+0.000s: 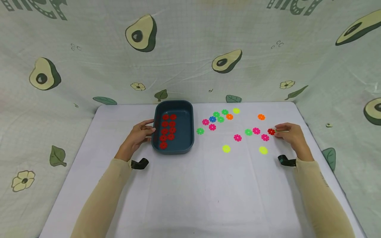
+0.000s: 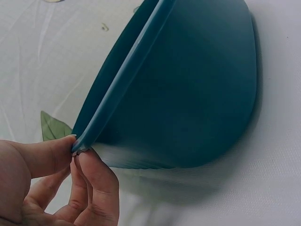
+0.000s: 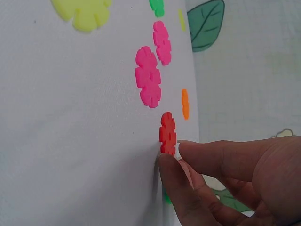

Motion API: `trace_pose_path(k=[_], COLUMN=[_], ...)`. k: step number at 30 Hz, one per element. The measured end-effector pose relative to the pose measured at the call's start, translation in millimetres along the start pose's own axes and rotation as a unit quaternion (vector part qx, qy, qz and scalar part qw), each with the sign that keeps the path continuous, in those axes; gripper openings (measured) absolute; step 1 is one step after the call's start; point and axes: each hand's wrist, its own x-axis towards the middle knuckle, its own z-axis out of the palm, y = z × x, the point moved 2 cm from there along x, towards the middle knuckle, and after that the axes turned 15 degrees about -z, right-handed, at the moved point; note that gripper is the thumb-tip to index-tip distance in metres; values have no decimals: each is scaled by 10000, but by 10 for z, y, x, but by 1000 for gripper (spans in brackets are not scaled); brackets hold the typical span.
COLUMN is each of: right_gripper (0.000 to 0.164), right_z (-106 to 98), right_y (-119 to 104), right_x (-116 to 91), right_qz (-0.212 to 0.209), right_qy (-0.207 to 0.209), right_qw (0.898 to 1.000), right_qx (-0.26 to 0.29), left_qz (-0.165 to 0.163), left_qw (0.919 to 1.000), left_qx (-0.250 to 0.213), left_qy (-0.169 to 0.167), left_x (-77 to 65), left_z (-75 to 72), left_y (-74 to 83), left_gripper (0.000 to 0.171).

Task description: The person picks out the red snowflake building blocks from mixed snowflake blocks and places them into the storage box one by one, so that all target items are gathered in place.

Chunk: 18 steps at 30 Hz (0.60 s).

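Observation:
A dark teal tray (image 1: pixel 187 132) stands left of the table's middle. My left hand (image 1: pixel 137 136) holds its left side, thumb over the rim and fingers beneath it, as the left wrist view shows. Several red flower-shaped discs (image 1: pixel 163 145) lie in two columns along the tray's left part. Far to the right, my right hand (image 1: pixel 291 136) pinches a red flower-shaped disc (image 3: pixel 167 132) at its near edge, between thumb and forefinger. The disc is at or just above the tabletop. A green disc (image 3: pixel 167 197) is partly hidden behind the fingers in the right wrist view.
Loose discs lie between tray and right hand: pink (image 1: pixel 237 138), green (image 1: pixel 200 131), yellow (image 1: pixel 226 148), orange (image 1: pixel 261 117) and one blue (image 1: pixel 212 119). A white cloth (image 1: pixel 208 191) covers the table. An avocado-print curtain (image 1: pixel 184 76) hangs behind it.

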Motion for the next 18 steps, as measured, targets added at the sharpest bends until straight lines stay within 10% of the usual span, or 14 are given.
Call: trace_pose_path(k=[18], right_gripper=[42], right_z=[161], right_y=[-43], right_x=[89], right_qz=[-312], right_qy=[292], right_qw=[9960], right_qx=[-791], left_qz=[4], left_qw=[10000], left_qx=[-15], left_qy=[24], left_x=[17], left_z=[-14], left_y=[-19], left_gripper=[60])
